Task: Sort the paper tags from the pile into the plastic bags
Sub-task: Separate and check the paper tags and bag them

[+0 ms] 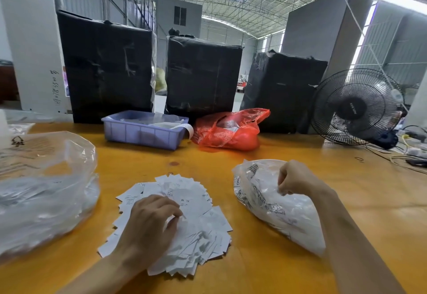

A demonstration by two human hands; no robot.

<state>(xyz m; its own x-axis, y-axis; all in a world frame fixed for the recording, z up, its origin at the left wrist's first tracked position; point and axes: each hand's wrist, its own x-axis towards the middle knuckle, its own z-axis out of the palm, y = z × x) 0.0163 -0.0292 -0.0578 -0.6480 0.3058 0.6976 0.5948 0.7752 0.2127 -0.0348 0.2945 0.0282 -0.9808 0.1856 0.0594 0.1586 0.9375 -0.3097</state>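
At lower centre, my left hand (150,226) rests on the pile of paper tags (203,236), fingertips pinching one tag. At right, my right hand (293,178) pinches the plastic bag (272,208) on the table (254,270).

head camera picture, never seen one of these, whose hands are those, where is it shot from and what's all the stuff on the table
There is no machine here: a person wears a wide-angle camera on the head, which looks forward and down, so the two arms reaching in from the bottom are that person's own.

On the orange table lies a fanned pile of white paper tags. The left hand rests on it, fingertips pinching at a tag. The right hand grips a printed clear plastic bag that already looks full of white pieces. A larger clear bag sits at the left.

Further back are a blue tray, a red plastic bag, three black-wrapped boxes and a fan.
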